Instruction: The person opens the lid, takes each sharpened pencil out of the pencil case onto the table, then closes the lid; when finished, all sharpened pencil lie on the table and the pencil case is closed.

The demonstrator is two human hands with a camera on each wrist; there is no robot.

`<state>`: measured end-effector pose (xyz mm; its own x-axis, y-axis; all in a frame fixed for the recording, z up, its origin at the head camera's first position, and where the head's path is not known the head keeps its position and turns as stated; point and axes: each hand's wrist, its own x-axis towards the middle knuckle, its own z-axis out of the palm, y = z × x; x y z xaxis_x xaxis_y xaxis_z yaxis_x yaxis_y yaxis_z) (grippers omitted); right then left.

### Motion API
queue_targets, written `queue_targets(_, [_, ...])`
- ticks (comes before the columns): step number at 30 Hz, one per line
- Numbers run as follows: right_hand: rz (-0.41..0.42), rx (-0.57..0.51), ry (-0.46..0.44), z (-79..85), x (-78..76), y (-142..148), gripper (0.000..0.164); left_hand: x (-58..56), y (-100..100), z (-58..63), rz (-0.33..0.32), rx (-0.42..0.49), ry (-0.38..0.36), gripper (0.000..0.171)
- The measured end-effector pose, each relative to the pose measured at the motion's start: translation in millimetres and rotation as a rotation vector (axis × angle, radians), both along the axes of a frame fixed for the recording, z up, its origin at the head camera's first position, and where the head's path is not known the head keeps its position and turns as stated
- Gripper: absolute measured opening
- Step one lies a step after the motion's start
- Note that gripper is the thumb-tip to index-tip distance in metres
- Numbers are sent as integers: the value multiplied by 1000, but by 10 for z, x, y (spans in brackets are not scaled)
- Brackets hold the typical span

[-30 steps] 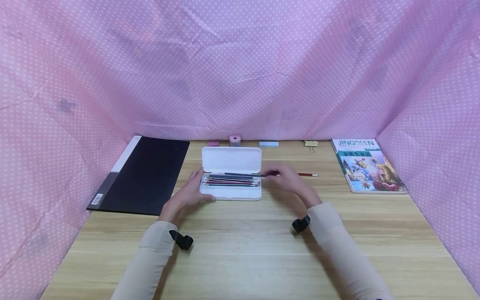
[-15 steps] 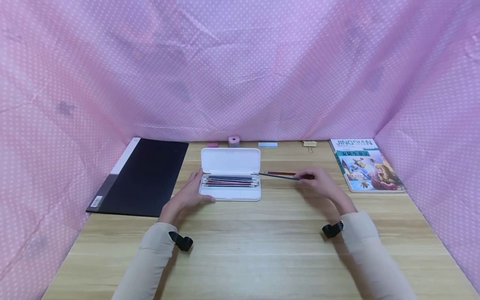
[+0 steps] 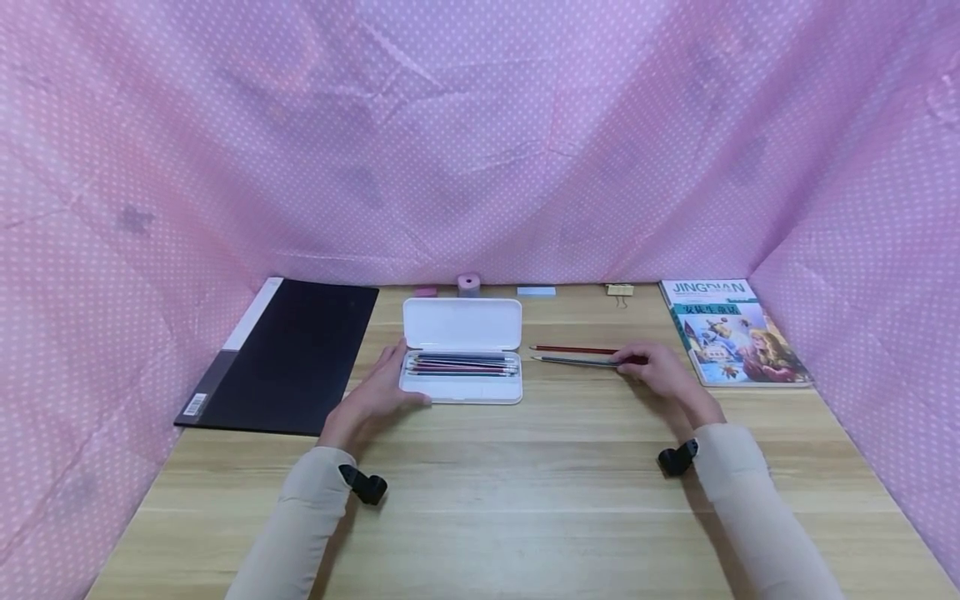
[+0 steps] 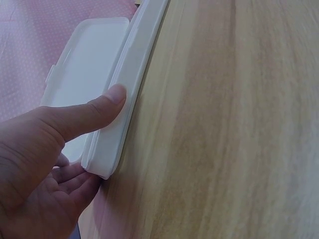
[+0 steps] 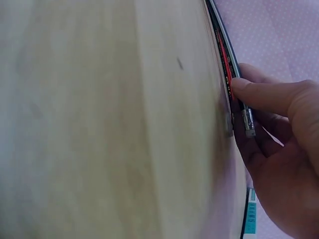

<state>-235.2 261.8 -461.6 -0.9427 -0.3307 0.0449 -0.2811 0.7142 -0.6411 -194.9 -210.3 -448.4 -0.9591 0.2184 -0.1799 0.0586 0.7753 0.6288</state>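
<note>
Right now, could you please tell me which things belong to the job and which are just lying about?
Likely in use:
white case
pencils inside it
dark pencil in right hand
red pencil

Seemingly idle:
black folder
book
binder clip
pink block
pale blue block
pink-topped object

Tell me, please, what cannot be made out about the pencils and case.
Head: the number of pencils in the white case, too small and overlapping.
Head: the rear end of the red pencil, hidden by the right hand.
Left wrist: the white case's far end, cut off by the top edge.
Right wrist: the tips of two pencils by the hand, cut off by the top edge.
</note>
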Motion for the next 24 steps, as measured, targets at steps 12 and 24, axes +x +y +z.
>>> queue_targets(12, [-41,30,-15,-32,-2,-8,18,-15,-3,-13,-20,-20,35,118])
queue_targets(24, [-46,-8,41,-90,-3,-31,19,-10,-4,-17,-2,-29,13,119])
